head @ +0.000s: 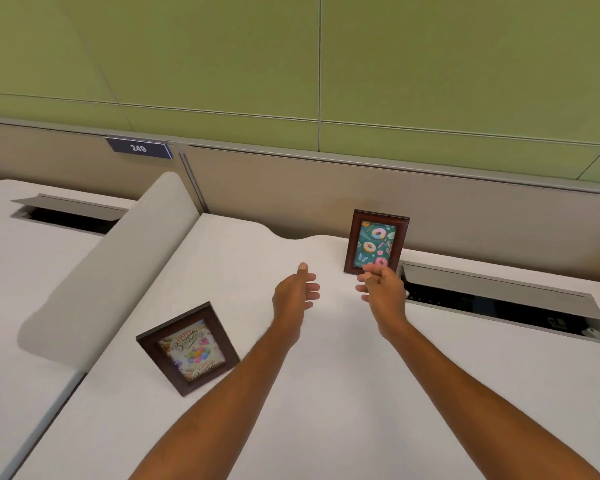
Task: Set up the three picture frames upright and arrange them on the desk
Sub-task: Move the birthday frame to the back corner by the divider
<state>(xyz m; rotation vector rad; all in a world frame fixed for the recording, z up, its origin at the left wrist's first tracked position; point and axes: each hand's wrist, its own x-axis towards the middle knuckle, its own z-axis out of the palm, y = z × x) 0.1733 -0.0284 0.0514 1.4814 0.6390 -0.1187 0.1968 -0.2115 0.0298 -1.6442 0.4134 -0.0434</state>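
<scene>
Desk scene, left to right. At far left, a placard reading 249 on the partition, above a rounded divider. Near the desk's left edge, your birthday frame stands upright, angled; its support is hidden. At centre, your left hand hovers empty, fingers open and spread. Your right hand, fingers loosely curled and holding nothing, overlaps the lower corner of the doughnut frame, upright near the back wall; contact is hard to make out. Only 2 frames show. At right, an open cable hatch, its contents dark and indistinct.
</scene>
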